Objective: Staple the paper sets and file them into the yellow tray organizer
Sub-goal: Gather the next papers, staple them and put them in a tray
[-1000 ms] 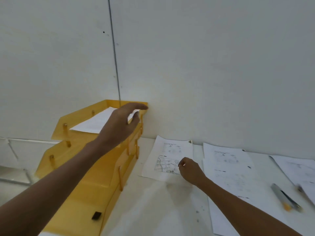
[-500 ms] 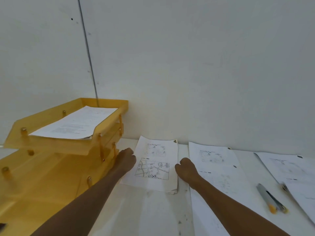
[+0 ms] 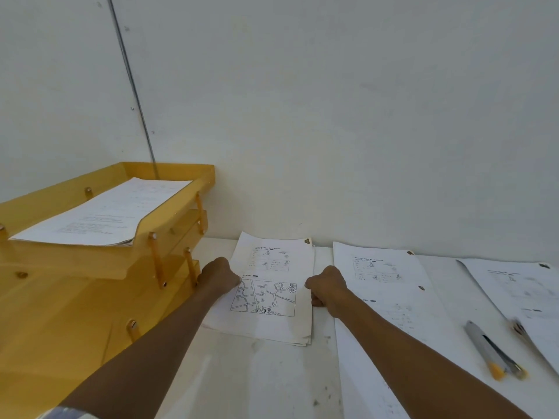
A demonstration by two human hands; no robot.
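A paper set with a map drawing (image 3: 272, 276) lies flat on the white table, against the wall. My left hand (image 3: 218, 278) rests curled on its left edge. My right hand (image 3: 326, 285) is curled at its right edge; whether either hand grips the sheets is hidden by the knuckles. The yellow tray organizer (image 3: 75, 276) stands at the left, several tiers high, with a stack of filed papers (image 3: 106, 213) in its top tray. A grey stapler with a yellow tip (image 3: 493, 349) lies on the table at the right.
A second paper set (image 3: 390, 285) lies right of my right hand, and a third paper set (image 3: 520, 291) lies further right, partly over a small dark-tipped object (image 3: 518, 328). The white wall (image 3: 302, 116) rises directly behind the table.
My left hand came down from the top tray to the left edge of the map set. My right hand shifted from the page's middle to its right edge. The view swung right.
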